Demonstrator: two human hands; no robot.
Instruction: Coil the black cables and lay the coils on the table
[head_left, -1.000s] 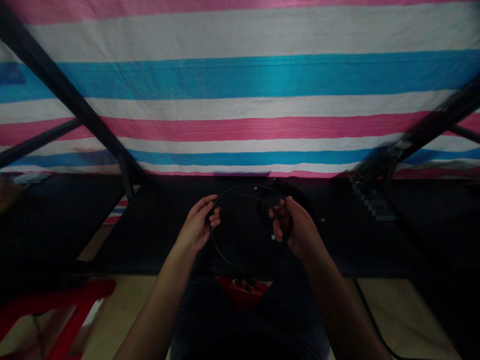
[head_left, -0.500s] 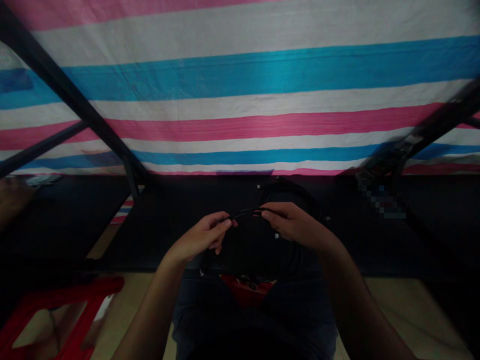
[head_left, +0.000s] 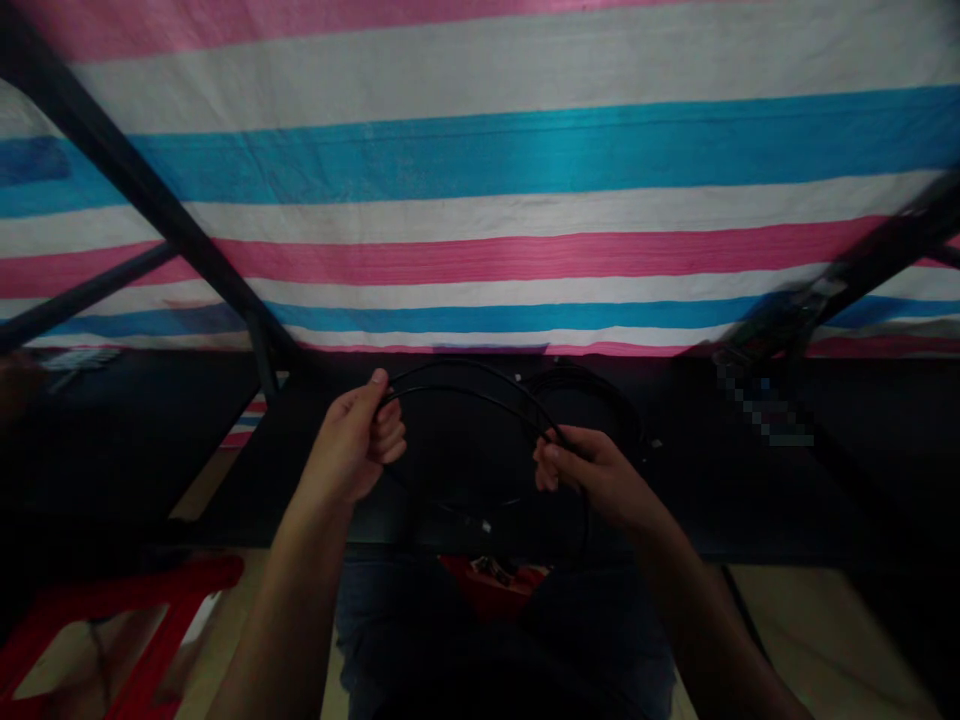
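Observation:
A black cable (head_left: 465,390) runs in two arched strands between my hands, above the dark table. My left hand (head_left: 355,437) is closed on its left end, thumb on top and fingers curled. The right side of the loop is pinched in my right hand (head_left: 581,465), and a strand hangs below it. Beyond my right hand lies a coil of black cable (head_left: 622,395), with a small pale connector (head_left: 518,378) at its left side. Another pale connector (head_left: 486,526) shows near the table's front edge; which cable it belongs to I cannot tell.
Behind the black table (head_left: 720,500) hangs a striped plastic sheet (head_left: 480,150). Dark metal posts (head_left: 150,200) slope at both sides. A red plastic stool (head_left: 142,640) stands at lower left. Part of another person's hand (head_left: 19,385) is blurred at the far left.
My hands have moved apart, the left one going left and up. The cable strands between them now form a wider arch. The coil behind has stayed in place.

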